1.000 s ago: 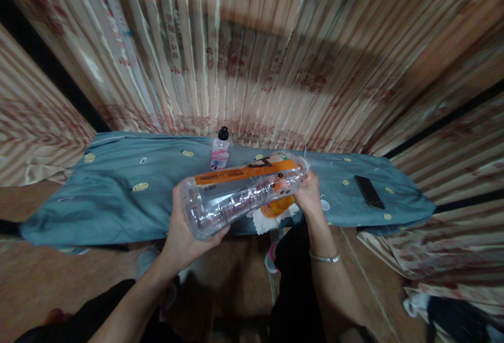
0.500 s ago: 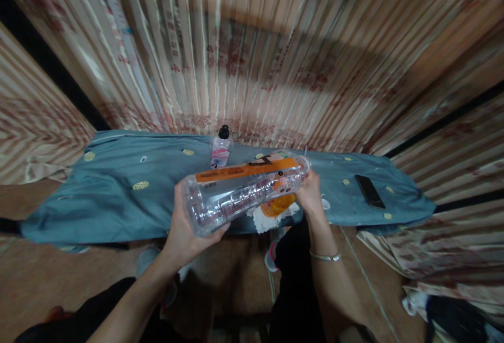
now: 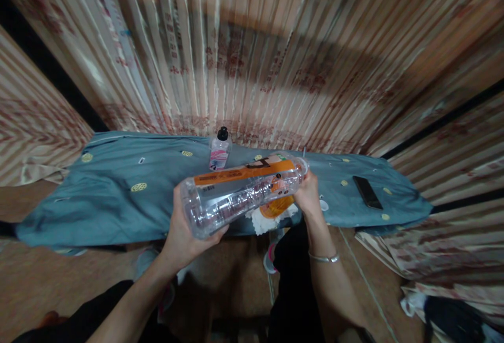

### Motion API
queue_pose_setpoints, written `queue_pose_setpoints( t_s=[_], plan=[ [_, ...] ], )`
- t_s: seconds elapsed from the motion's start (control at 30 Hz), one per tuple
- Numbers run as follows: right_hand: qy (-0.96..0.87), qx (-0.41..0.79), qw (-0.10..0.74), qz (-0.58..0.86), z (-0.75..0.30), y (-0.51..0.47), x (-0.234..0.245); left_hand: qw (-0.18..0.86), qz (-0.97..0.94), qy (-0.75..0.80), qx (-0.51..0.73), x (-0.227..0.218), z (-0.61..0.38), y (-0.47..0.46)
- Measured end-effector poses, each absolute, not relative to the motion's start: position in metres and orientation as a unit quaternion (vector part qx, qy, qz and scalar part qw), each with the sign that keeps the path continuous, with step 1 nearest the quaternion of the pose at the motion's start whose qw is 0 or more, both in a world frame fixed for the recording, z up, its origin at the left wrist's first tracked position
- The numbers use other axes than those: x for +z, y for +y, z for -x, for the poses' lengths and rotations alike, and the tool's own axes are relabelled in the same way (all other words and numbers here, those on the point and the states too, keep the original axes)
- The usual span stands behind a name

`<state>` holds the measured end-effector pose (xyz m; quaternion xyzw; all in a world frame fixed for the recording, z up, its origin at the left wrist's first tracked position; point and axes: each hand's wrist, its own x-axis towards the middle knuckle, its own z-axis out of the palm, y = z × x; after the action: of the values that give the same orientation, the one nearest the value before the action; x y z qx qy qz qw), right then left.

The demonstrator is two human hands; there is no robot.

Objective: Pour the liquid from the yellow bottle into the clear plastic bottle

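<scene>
A large clear plastic bottle [image 3: 240,193] with an orange label is held on its side above the near edge of a blue-cloth-covered table [image 3: 118,196]. My left hand [image 3: 183,232] cups its base from below, fingers wrapped around it. My right hand [image 3: 309,196] is closed around the bottle's neck end at the right; its fingertips are hidden behind the bottle. Under the bottle, on the cloth, lie a white cloth [image 3: 262,221] and an orange object [image 3: 279,207]. A small white cap [image 3: 325,205] rests just right of my right hand.
A small bottle [image 3: 219,151] with a black cap and pink label stands at the table's back edge. A black phone [image 3: 367,192] lies at the right. Striped curtains [image 3: 252,59] hang behind. A dark bundle [image 3: 452,319] lies on the floor at lower right.
</scene>
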<state>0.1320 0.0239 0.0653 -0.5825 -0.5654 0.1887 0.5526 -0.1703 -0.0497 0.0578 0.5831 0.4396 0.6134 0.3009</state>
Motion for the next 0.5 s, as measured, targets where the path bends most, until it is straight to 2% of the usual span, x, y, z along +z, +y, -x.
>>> queue_pose_setpoints(
  t_s=[0.5],
  plan=[
    [-0.560, 0.177, 0.548, 0.595, -0.1340, 0.0248, 0.0623, 0.280, -0.591, 0.452, 0.606, 0.0535, 0.1710, -0.0500]
  ],
)
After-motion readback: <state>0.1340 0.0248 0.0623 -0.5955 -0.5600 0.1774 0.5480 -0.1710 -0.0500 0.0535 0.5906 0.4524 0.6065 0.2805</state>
